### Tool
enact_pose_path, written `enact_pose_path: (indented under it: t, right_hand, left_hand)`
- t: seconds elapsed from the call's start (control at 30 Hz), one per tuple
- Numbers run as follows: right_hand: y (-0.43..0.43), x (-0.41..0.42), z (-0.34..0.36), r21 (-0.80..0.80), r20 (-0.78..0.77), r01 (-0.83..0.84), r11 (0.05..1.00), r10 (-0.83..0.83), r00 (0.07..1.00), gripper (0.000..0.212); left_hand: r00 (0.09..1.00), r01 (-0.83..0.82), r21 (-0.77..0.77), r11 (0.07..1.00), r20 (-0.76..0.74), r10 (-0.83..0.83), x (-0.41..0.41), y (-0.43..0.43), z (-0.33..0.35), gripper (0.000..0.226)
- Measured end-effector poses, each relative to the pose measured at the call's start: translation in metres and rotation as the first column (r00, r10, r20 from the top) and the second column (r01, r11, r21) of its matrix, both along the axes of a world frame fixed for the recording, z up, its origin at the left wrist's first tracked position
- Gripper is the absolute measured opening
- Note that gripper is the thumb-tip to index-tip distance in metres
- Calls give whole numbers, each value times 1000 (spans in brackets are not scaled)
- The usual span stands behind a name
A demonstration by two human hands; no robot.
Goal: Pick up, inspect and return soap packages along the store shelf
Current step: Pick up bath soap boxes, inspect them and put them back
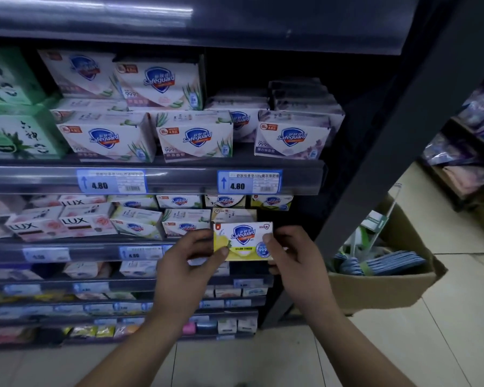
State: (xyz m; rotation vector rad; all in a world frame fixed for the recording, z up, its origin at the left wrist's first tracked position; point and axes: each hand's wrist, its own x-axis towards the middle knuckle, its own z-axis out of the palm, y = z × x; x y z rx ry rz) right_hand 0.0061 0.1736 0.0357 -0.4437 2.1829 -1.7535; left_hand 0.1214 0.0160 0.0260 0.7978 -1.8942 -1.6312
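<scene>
Both hands clamp one yellow-and-white Safeguard soap box (242, 241), a flat printed carton: left hand (185, 263) on its left edge, right hand (294, 261) on its right, just before the shelf's (162, 180) right end. A cardboard box (380, 289) on the floor holds blue packets (386, 263).

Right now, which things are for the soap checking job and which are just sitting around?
For the job: yellow Safeguard soap box, left hand, right hand, soap shelf.
Just around: cardboard box, blue cloths.
</scene>
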Motion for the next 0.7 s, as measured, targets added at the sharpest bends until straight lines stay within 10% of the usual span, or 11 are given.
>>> enact_pose_path:
  t: [0.3,0.7]
  right_hand:
    - [33,-10,-26,156,-248,93,983,-53,967,29]
    - [30,-19,-44,-7,32,22,1000,-21,999,57]
  left_hand:
    - [999,29,-291,956,-8,-32,-36,44,-16,37]
    - [965,221,-618,754,249,-79,-91,44,-21,57]
